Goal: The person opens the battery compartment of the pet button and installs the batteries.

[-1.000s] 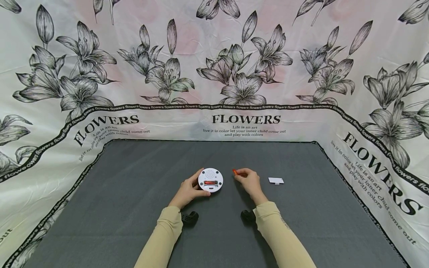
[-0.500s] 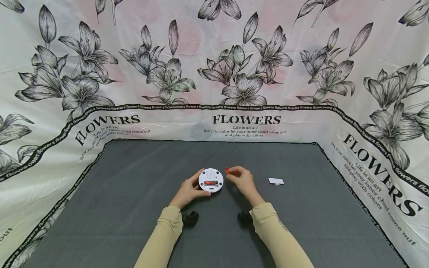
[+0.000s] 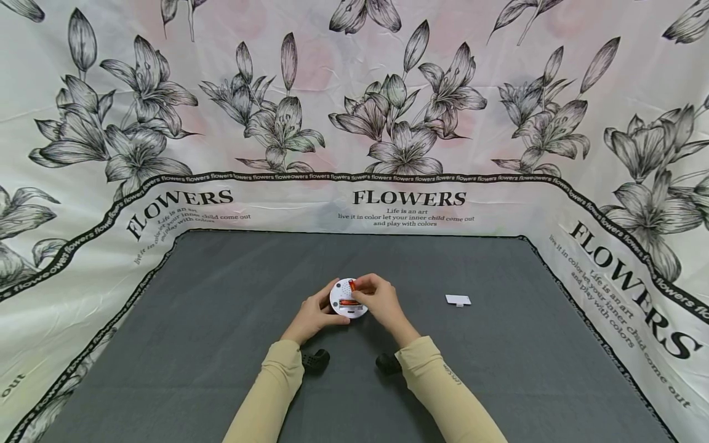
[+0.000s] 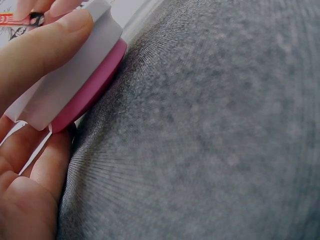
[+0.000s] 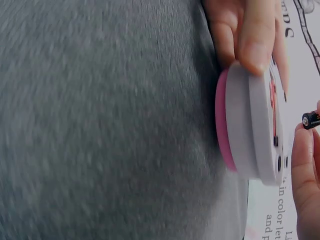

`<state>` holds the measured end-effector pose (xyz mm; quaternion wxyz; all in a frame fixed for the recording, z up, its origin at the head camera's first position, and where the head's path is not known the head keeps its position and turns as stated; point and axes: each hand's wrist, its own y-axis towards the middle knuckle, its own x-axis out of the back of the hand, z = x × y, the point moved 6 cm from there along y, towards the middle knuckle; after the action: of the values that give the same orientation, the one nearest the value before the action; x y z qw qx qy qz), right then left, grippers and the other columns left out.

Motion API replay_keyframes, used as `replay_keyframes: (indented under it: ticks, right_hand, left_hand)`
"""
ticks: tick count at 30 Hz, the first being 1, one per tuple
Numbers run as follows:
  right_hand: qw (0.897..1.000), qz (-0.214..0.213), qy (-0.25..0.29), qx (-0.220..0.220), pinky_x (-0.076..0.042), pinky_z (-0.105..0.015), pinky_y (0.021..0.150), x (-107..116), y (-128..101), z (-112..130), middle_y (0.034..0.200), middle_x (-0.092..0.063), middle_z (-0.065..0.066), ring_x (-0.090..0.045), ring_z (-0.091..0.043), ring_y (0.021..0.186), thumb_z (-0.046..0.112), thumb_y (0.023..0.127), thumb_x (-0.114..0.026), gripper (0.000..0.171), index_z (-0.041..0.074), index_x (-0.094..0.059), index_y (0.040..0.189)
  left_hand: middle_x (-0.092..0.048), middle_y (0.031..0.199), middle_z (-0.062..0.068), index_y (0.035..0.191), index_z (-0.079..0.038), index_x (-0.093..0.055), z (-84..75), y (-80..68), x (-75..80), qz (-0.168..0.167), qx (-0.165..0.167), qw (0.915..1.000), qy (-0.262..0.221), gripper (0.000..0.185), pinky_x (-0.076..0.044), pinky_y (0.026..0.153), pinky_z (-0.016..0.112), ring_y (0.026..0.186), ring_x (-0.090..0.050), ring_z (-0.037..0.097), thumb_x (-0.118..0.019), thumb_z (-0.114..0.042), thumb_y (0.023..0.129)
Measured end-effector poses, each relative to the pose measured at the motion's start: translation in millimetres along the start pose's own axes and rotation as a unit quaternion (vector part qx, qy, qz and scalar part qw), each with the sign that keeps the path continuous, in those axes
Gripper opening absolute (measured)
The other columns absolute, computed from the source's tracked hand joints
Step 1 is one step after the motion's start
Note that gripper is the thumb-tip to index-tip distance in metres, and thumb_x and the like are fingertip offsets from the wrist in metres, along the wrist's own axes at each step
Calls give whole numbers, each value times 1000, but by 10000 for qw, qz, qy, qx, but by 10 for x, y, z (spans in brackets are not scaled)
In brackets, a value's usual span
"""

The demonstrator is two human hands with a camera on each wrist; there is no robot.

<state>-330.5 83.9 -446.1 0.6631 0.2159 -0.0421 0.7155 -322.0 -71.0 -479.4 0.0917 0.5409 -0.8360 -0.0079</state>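
Observation:
A round white device with a pink underside stands tilted on the grey cloth. Its open back shows one red battery in the compartment. My left hand grips the device by its rim, thumb on the edge. My right hand pinches a second red battery and holds it over the device's back. In the right wrist view the battery's dark end sits just off the device's white face.
A small white battery cover lies on the grey cloth to the right of my hands. A flower-printed sheet walls in the back and both sides.
My right hand has moved left with the red battery, from beside the device to over its open back. The left hand and the device stay put.

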Motion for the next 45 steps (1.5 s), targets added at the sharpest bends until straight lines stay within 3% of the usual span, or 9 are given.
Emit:
replay_keyframes:
  ticks: [9, 16, 23, 28, 36, 42, 45]
  right_hand:
    - [9995, -46, 225, 202, -52, -30, 73, -94, -13, 48, 91, -63, -5, -61, -19, 83, -2, 80, -70, 18, 4, -61, 95]
    - [9978, 60, 444, 499, -51, -43, 75, -109, -6, 91, 92, -61, -13, -61, -29, 83, -4, 80, -70, 31, 1, -59, 109]
    - [9991, 187, 190, 328, -53, -30, 70, -95, 0, 87, 88, -63, -3, -62, -17, 79, 3, 80, -72, 20, 8, -64, 97]
    - [9983, 269, 203, 466, -54, -28, 69, -103, 4, 75, 85, -65, -3, -63, -16, 77, 1, 80, -72, 15, 7, -61, 88]
    - [9976, 374, -314, 494, -51, -24, 64, -128, -21, 32, 81, -62, 4, -58, -12, 73, 13, 75, -78, 15, 12, -66, 83]
    - [9965, 233, -515, 611, -50, -23, 59, -152, -40, 23, 80, -53, 1, -55, -12, 70, 13, 71, -81, 16, 11, -68, 80]
    - [9958, 177, -614, 662, -49, -22, 58, -158, -41, 31, 80, -52, 0, -53, -13, 69, 13, 71, -82, 16, 11, -68, 78]
  left_hand:
    - [-35, 143, 14, 147, -3, -21, -21, -18, -1, 23, -66, 10000, -36, 92, -42, 96, 34, 127, -39, 23, -78, -4, 74]
    - [-34, 143, 14, 147, -4, -22, -8, 3, 7, 42, -32, 10000, -77, 91, -41, 96, 33, 128, -37, 23, -77, -3, 75]
    - [-36, 143, 9, 148, -9, -25, 253, 110, 34, -52, -53, 9999, -144, 94, -42, 96, 32, 128, -38, 20, -80, -6, 72]
    - [-39, 141, 7, 147, -10, -27, 286, 116, 41, -114, -131, 9998, -55, 95, -43, 94, 29, 127, -39, 18, -82, -11, 70]
    - [-38, 141, 12, 146, -8, -27, 224, 98, 41, -61, -191, 9998, -3, 92, -42, 95, 33, 127, -39, 22, -81, -8, 71]
    - [-38, 140, 15, 146, -8, -28, 0, 20, 18, 95, -106, 9998, -125, 89, -42, 96, 38, 127, -39, 24, -78, -1, 73]
    - [-39, 140, 15, 145, -9, -29, -31, 7, 14, 98, -94, 9998, -140, 88, -42, 96, 37, 127, -40, 23, -78, -1, 73]
